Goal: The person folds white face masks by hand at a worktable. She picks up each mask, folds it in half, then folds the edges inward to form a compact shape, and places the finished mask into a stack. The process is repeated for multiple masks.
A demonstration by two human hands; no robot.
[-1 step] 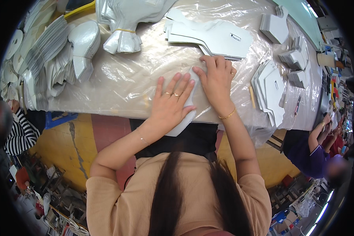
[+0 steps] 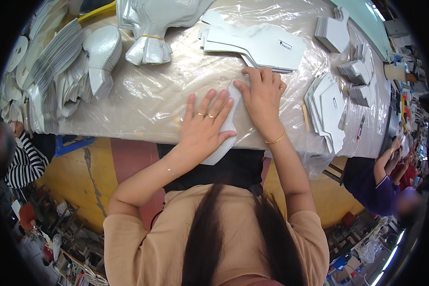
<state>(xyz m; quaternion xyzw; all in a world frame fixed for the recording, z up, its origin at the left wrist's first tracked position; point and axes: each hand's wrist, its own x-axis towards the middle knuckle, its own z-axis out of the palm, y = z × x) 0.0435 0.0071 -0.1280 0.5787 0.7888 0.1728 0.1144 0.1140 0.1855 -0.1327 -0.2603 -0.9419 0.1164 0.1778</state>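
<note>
A narrow white cut-out piece (image 2: pixel 225 126) lies on the plastic-covered table, its lower end sticking out past the near edge. My left hand (image 2: pixel 203 125) rests flat on its left side, fingers spread, hiding part of it. At the upper end of the piece is my right hand (image 2: pixel 262 97), its thumb against the piece and its fingers bent down onto the plastic, apart from the thumb. Just beyond the right fingertips sits a stack of white shaped pieces (image 2: pixel 262 45) with a small printed label.
More stacked white pieces (image 2: pixel 325 107) lie to the right, beside a pen (image 2: pixel 361 127). A bundle tied with a yellow band (image 2: pixel 150 38) is at the far side, and several stacks (image 2: pixel 100 57) crowd the left. People sit at both sides, one in a striped sleeve (image 2: pixel 26 159).
My left hand has shifted slightly left, showing a little more of the white piece. My right hand stays in place.
</note>
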